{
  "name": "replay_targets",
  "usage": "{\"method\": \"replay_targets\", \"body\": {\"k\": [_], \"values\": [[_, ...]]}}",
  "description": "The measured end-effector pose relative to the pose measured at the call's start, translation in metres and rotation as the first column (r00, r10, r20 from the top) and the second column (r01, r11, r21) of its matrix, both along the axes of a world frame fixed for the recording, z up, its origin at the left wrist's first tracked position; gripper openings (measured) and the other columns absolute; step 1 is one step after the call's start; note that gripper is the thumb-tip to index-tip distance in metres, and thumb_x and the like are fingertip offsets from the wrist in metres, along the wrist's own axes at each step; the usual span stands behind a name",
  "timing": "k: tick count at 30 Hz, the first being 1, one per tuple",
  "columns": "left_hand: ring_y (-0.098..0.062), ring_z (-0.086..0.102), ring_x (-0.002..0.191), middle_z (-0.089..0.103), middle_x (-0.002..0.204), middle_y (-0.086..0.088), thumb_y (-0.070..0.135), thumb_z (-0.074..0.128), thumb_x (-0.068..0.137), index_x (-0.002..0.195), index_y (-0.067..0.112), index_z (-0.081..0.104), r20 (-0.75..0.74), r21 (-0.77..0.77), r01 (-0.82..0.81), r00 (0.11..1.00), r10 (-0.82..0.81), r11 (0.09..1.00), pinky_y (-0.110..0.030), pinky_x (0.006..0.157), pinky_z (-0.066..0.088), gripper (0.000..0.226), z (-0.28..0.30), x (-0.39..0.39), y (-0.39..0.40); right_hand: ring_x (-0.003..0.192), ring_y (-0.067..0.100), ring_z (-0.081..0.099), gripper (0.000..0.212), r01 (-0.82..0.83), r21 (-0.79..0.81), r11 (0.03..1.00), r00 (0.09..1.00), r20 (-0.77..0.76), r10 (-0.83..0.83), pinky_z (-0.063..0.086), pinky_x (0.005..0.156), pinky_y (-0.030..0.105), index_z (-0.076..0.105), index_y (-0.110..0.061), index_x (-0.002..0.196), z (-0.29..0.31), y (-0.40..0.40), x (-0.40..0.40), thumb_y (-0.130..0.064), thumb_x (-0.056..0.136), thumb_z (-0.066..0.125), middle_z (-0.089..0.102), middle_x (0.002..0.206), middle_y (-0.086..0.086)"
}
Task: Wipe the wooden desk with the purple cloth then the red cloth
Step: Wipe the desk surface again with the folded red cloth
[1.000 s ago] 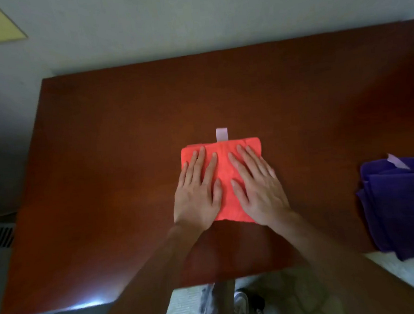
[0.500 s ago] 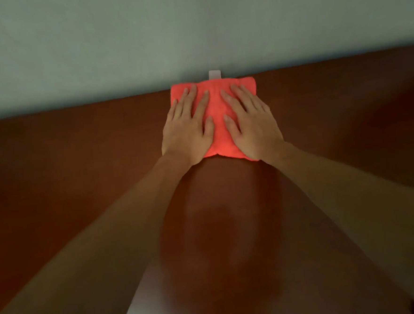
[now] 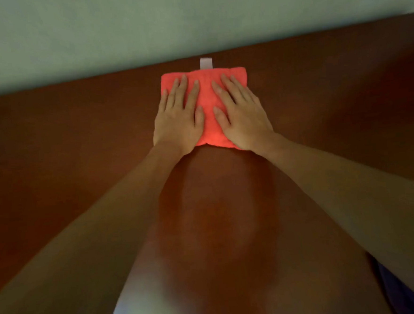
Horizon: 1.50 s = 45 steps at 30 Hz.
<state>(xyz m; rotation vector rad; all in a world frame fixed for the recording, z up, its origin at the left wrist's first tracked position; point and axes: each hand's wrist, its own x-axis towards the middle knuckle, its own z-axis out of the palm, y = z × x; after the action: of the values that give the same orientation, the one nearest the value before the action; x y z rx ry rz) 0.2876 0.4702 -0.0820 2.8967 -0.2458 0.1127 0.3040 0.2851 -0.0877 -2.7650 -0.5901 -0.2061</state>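
Head | hands (image 3: 211, 117) spread flat on red cloth (image 3: 206, 103) | wooden desk (image 3: 78, 146) far edge, wall (image 3: 143, 26)

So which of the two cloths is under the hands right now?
The red cloth, pressed flat by both hands; the purple cloth only peeks in at the bottom right, untouched.

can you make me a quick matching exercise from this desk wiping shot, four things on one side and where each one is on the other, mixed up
Things:
1. red cloth
2. white tag
3. left hand
4. purple cloth

Places:
A. bottom right corner of the view, mostly cut off
B. flat on the left part of the red cloth
C. sticking out past the cloth's far edge
D. on the wooden desk near its far edge, under both hands

Pairs: 1-D, 2-C, 3-B, 4-A
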Motion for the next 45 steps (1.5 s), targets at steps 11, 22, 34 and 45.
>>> {"method": "replay_targets", "body": {"k": [11,22,34,45], "values": [[-0.023,0.012,0.157,0.019,0.168,-0.013,0.037,0.026,0.103,0.16,0.014,0.025,-0.005,-0.076,0.014,1.0,-0.015,0.997,-0.047,0.127,0.013,0.062,-0.001,-0.168,-0.104,0.16,0.02,0.014,0.059,0.014,0.01,1.0,0.999,-0.046,-0.013,0.02,0.128,0.043,0.031,-0.017,0.161,0.002,-0.105,-0.17,-0.043,0.109,0.035,0.025,0.17,0.007],[-0.019,0.001,0.158,0.007,0.171,-0.006,0.035,0.031,0.106,0.162,0.018,0.014,-0.083,-0.097,-0.122,0.99,0.114,0.988,-0.05,0.126,0.017,0.061,0.014,-0.327,-0.194,0.161,0.02,0.01,0.061,-0.095,-0.005,0.995,0.99,-0.107,0.094,0.028,0.125,0.048,0.026,-0.02,0.163,0.007,-0.187,-0.302,-0.041,0.107,0.039,0.016,0.173,0.004],[-0.017,0.005,0.158,0.012,0.17,-0.005,0.04,0.026,0.104,0.161,0.019,0.02,-0.057,-0.092,-0.183,0.982,0.178,0.979,-0.048,0.126,0.017,0.061,0.01,-0.235,-0.193,0.161,0.019,0.007,0.062,-0.165,-0.008,0.986,0.979,-0.12,0.163,0.019,0.129,0.043,0.022,-0.02,0.164,0.008,-0.187,-0.2,-0.044,0.108,0.035,0.013,0.173,0.005],[-0.024,0.016,0.156,0.024,0.166,-0.012,0.037,0.03,0.1,0.158,0.014,0.032,0.055,-0.097,-0.163,0.984,0.169,0.982,-0.048,0.126,0.016,0.062,-0.001,0.046,-0.241,0.158,0.021,0.021,0.061,-0.14,-0.018,0.99,0.99,-0.023,0.139,0.026,0.126,0.045,0.035,-0.016,0.16,0.005,-0.235,0.077,-0.045,0.106,0.033,0.028,0.169,0.006]]}}
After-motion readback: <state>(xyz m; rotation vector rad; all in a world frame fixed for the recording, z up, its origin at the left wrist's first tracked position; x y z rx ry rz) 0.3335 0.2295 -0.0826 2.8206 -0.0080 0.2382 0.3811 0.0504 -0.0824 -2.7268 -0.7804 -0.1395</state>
